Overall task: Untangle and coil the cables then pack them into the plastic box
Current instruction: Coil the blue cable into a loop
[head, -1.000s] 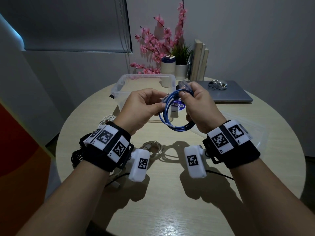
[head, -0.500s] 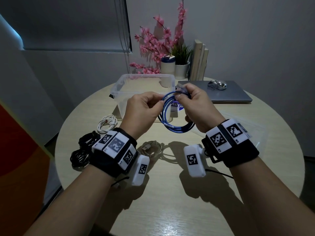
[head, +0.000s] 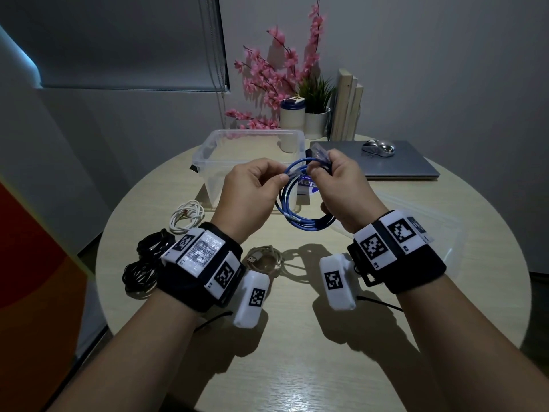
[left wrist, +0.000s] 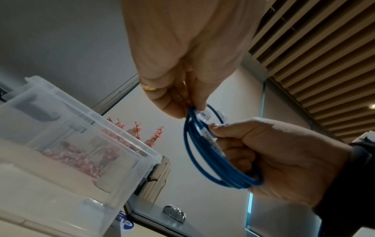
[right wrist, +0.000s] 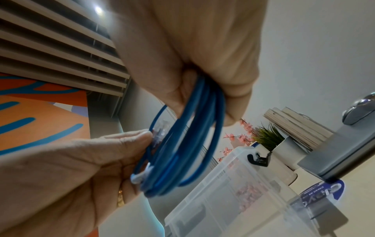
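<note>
Clear plastic box (head: 208, 156): no cables | both hands grip blue cable coil (head: 300, 221)

A closed grey laptop (head: 383, 162) with a silver mouse (head: 378, 147) on top — pink blossom branches (head: 279, 72) and a small potted plant (head: 316, 114) behind.

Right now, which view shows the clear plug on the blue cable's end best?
The left wrist view: the clear plug sits unblocked just below the left hand fingertips, against the blue cable. In the right wrist view it is blurred behind the coil. The head view shows it small between both hands.
</note>
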Tool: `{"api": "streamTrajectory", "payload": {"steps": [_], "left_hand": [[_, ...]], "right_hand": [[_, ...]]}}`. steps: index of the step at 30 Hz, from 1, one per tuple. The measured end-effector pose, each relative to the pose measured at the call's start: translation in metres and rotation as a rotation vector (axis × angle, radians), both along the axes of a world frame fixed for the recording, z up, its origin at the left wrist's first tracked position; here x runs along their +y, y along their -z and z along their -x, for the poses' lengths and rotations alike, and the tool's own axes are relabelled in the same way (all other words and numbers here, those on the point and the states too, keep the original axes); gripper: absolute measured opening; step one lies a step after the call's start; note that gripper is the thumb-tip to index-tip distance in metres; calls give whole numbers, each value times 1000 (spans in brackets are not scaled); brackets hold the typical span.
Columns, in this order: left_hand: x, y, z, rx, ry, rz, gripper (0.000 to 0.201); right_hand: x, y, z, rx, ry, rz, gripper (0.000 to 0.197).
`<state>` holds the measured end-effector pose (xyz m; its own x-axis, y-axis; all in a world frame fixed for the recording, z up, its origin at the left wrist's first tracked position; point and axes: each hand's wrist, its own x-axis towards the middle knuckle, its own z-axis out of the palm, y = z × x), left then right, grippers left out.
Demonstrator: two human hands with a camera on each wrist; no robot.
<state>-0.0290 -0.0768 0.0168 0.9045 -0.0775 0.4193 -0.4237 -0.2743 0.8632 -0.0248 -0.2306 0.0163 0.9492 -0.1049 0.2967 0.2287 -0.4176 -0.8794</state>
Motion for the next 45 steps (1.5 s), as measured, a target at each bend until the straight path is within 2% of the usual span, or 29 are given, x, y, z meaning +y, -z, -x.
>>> {"api": "streamTrajectory", "payload": {"steps": [7,13,15,19,21,26,32,37,40,42,45], "left_hand": [[1,-11,5,80,12,-17,18],[1,-21,11,233,179,155,20],[0,-17,8,257,173,201,21],[-1,-6,1,188,68,216,17],[-2,-2,0,170,65,201,14],[-5,0,0,182,92,111,11],[-10,0,2,161,46,-30,14],[-10,3,0,129,4,69,12],[-10,5,0,135,36,97,9],[-10,6,1,198,114,100,4],[-13,3,6,331,274,187,13]], "right_hand": [[0,1,1,2,25,75,16],[-2,-5,3,-28,21,156,15],[0,-5,4,0,8,100,17],[2,-9,10,93,-61,-175,17],[2,-10,14,121,-86,-238,18],[3,-9,14,126,-93,-290,16],[6,-5,12,99,-43,-237,16],[2,-7,12,113,-84,-284,15],[0,-10,13,123,-135,-328,16],[-1,-10,13,116,-151,-334,16],[-1,-10,14,106,-186,-358,17]]}}
